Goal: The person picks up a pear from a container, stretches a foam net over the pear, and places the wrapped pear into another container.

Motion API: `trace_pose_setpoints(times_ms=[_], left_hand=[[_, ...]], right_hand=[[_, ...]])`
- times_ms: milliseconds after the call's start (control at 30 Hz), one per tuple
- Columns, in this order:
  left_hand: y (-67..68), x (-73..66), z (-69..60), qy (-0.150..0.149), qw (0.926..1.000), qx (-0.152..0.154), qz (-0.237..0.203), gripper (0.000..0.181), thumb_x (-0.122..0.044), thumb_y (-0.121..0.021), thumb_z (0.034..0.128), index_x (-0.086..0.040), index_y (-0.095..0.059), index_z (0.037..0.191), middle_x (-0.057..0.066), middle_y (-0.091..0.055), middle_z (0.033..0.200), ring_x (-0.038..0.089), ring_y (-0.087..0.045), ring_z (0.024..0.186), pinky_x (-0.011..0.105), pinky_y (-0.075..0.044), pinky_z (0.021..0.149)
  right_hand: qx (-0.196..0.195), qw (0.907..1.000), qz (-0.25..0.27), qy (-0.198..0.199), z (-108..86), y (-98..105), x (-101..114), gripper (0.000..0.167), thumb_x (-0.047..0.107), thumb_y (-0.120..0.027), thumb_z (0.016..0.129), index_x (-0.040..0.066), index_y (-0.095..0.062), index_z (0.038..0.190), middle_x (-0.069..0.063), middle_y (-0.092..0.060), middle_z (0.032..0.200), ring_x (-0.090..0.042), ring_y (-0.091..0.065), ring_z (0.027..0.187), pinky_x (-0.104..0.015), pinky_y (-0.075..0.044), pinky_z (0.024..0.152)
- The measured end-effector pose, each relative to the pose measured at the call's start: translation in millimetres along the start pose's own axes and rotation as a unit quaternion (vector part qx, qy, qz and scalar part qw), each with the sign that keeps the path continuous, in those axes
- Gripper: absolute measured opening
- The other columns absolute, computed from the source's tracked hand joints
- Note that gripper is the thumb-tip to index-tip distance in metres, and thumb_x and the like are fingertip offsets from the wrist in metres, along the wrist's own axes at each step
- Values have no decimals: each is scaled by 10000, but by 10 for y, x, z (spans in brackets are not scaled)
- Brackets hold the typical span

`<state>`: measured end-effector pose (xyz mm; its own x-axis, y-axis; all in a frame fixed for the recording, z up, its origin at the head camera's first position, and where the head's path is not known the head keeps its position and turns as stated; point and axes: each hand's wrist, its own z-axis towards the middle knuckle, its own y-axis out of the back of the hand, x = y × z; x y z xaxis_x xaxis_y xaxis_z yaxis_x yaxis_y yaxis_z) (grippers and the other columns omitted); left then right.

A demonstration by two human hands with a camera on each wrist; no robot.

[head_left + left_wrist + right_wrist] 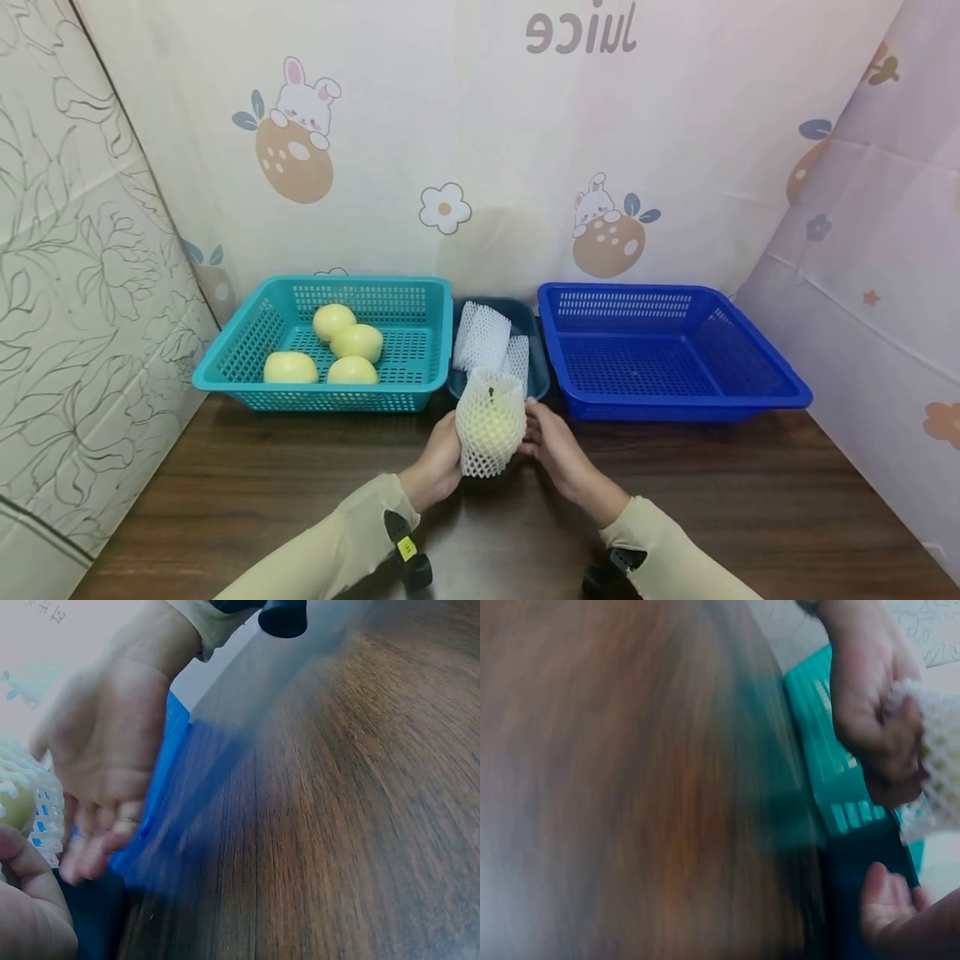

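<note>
A pale yellow pear (489, 425) with a dark stem sits inside a white foam net sleeve (480, 468). My left hand (438, 462) grips the sleeved pear from its left side; in the right wrist view the fingers of that left hand (877, 712) curl against the net. On the other side my right hand (558, 450) is held close to the pear. The left wrist view shows this right hand (109, 750) with its palm turned up, fingers loosely bent and holding nothing. Spare foam net sleeves (486, 337) lie in a small dark blue basket (538, 367) just behind.
To the left, a teal basket (390, 398) holds several bare pears (357, 342). A wide blue basket (682, 408) stands on the right. All three baskets line the back of the dark wooden table (300, 467), against a printed cloth (495, 125).
</note>
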<state>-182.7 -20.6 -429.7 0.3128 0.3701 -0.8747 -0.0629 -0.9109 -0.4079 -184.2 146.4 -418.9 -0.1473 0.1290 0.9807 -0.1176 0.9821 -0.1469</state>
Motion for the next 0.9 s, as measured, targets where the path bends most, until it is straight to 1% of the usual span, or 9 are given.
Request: trace_pose_setpoints(times_ms=[67,133,233,300,333,400,533,700,900], left_hand=[[6,-9,-7,32,10000,-11,0,421,-282,-416,1031,-19,-416,1360,118,-532,1280,162,-551,1082,368,-412,973],[9,-17,-14,27,10000,-32,18,420,-281,-414,1031,-17,-420,1358,117,-537,1275,159,-553,1079,364,-415,969],[6,-21,-18,-37,10000,-2,39,433,-290,-415,1030,-9,-416,1360,118,-536,1271,158,-551,1077,356,-420,962],[-1,-22,-21,-97,9999,41,46,442,-296,-411,1031,-2,-410,1361,119,-533,1265,154,-545,1071,346,-421,955],[-6,-20,-23,-128,9999,60,56,445,-294,-409,1032,4,-406,1361,121,-532,1261,153,-542,1066,342,-423,951],[-19,-17,-28,-176,9998,92,86,448,-291,-399,1035,14,-396,1362,126,-528,1259,153,-536,1060,337,-423,946],[-47,-19,-47,-141,9997,64,181,466,-308,-394,1035,15,-382,1369,139,-508,1285,177,-517,1088,353,-413,967],[-49,-7,-58,-24,9997,72,213,498,-343,-393,1031,-6,-367,1397,149,-459,1360,224,-471,1190,398,-371,1020],[-35,11,-72,-14,9996,246,145,485,-334,-392,1033,-10,-386,1394,131,-478,1350,203,-485,1162,403,-365,1022]], right_hand=[[94,9977,-242,629,-13,34,67,431,242,-407,1008,-92,-452,1276,-119,-582,1119,-138,-571,955,-294,-471,801],[513,9876,-509,1394,-28,67,114,469,203,-472,982,-109,-404,1327,-150,-532,1212,-121,-538,1044,-267,-458,843],[1278,9585,-942,2367,-38,67,157,650,242,-631,914,-95,-331,1382,-193,-485,1294,-117,-503,1134,-249,-434,898],[1647,9423,-1143,2683,-32,45,161,815,298,-739,836,-55,-289,1417,-203,-466,1319,-142,-492,1151,-259,-426,915],[1716,9378,-1247,2748,-29,28,157,890,327,-784,791,-33,-278,1429,-196,-461,1332,-154,-487,1157,-262,-416,928],[1675,9375,-1444,2687,-30,-8,137,960,305,-848,716,27,-283,1440,-157,-470,1323,-180,-487,1141,-269,-414,928],[1225,9391,-1873,2607,-53,-51,69,964,157,-896,629,65,-338,1409,-110,-508,1268,-218,-503,1091,-284,-416,920],[877,9310,-2184,2789,-64,-67,9,886,118,-877,616,42,-390,1353,-106,-555,1183,-226,-539,1000,-300,-455,860],[881,9176,-2291,3126,-47,-61,-2,842,127,-862,630,46,-410,1336,-95,-575,1179,-215,-560,980,-320,-476,849]])
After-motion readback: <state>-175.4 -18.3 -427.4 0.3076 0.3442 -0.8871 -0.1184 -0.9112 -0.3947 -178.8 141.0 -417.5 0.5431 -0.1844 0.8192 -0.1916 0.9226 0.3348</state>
